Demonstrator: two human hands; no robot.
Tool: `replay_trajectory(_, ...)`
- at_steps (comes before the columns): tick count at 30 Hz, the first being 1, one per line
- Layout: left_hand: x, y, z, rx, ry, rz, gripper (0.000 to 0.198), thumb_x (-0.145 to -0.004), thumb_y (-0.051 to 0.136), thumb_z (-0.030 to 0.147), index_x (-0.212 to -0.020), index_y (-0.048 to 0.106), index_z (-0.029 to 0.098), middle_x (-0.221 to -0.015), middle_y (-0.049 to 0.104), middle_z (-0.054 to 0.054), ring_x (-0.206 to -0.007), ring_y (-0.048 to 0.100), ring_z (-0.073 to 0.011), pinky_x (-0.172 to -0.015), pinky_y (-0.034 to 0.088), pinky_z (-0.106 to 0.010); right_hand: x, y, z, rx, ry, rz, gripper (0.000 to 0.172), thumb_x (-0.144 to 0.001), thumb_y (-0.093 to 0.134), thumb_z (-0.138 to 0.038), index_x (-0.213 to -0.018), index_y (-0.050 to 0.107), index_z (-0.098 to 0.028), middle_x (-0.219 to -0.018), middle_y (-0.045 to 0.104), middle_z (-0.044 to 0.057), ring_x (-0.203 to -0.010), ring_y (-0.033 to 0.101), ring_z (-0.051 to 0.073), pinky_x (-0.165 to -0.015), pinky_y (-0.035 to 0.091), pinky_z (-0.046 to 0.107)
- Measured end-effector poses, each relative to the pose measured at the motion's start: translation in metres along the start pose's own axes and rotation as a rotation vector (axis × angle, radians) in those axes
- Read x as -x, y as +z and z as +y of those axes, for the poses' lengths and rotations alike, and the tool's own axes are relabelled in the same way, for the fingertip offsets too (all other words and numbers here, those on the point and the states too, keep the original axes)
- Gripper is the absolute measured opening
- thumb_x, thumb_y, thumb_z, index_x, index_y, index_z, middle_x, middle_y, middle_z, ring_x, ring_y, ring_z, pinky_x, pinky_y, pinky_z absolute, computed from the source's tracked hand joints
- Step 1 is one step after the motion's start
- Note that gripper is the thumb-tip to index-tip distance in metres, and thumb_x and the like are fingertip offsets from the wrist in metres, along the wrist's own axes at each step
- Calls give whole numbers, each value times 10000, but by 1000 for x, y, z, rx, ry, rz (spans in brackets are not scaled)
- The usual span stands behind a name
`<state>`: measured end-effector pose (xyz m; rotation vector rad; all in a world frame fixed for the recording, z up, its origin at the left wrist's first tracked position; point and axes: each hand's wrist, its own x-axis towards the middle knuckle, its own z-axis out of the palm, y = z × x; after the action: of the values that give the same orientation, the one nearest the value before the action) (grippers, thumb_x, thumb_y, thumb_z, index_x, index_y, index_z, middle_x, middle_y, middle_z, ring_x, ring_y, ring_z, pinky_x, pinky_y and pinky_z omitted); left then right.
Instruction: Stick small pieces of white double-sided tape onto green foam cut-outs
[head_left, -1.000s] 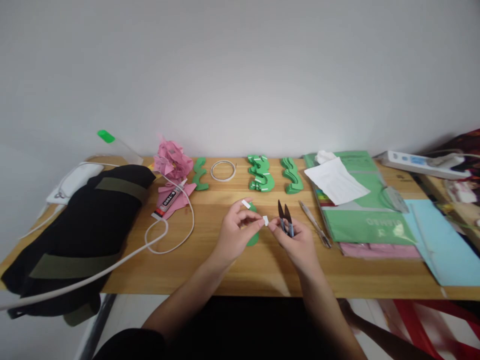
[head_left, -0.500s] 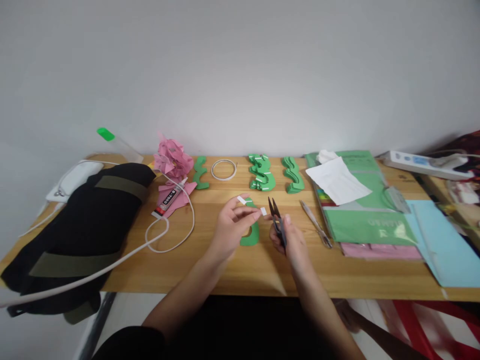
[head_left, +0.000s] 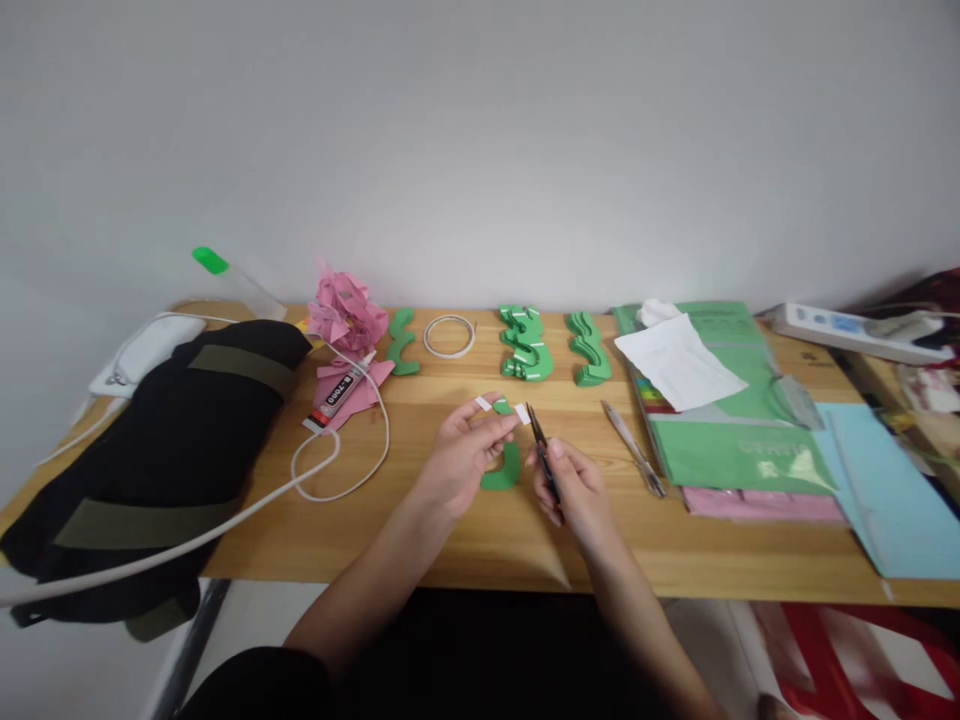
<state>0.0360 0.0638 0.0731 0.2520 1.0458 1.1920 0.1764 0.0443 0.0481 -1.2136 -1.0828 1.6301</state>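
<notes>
My left hand point(head_left: 466, 455) pinches a small white strip point(head_left: 523, 413) between thumb and finger. A second white piece point(head_left: 483, 404) sits at the tip of another finger of that hand. My right hand point(head_left: 571, 485) is closed around dark scissors point(head_left: 543, 445), whose blades are nearly together and point up beside the white strip. I cannot tell whether the blades touch it. Below my left fingers lies a curved green cutout point(head_left: 511, 470) on the table, partly covered by the hand. Farther back are stacked green cutouts point(head_left: 525, 345) bearing white strips.
Another green stack point(head_left: 589, 350) and a silver pen point(head_left: 634, 448) lie to the right, before a green packet point(head_left: 739, 450) with white paper point(head_left: 681, 362). At left are a glue tube point(head_left: 339, 395), pink scraps point(head_left: 346, 312), a white cable point(head_left: 387, 440) and a black bag point(head_left: 169, 450).
The scissors' blades have gone from spread to almost together, and they have come closer to the white strip. The left hand has hardly moved.
</notes>
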Motion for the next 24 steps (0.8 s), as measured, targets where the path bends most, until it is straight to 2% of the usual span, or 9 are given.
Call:
replay_trajectory(8,1,1,-1,5,-10,-2,436,-603,797,86,-996,617,144,-691,699,2,-556,563,-65,-529,366,-183,2,-2,3,-18,11,-65,520,-806,527,-699,-739,539,-184,-382,359,-108,-294,221,41,-286,190,163)
replay_trajectory(14,1,1,-1,-12,-10,2,418,-609,790,73,-985,625,151,-712,738,-24,-557,595,-78,-516,377,-184,0,0,-2,-31,22,-56,542,-749,573,-729,-702,520,-191,-404,312,-114,-327,185,36,-292,155,165)
replay_trajectory(24,-2,-2,-2,-29,-12,-18,436,-590,805,94,-984,630,156,-728,751,-33,-568,611,-84,-525,379,-194,-2,-3,-7,-4,23,-43,554,-740,575,-738,-665,518,-192,-399,323,-101,-334,185,39,-304,122,176)
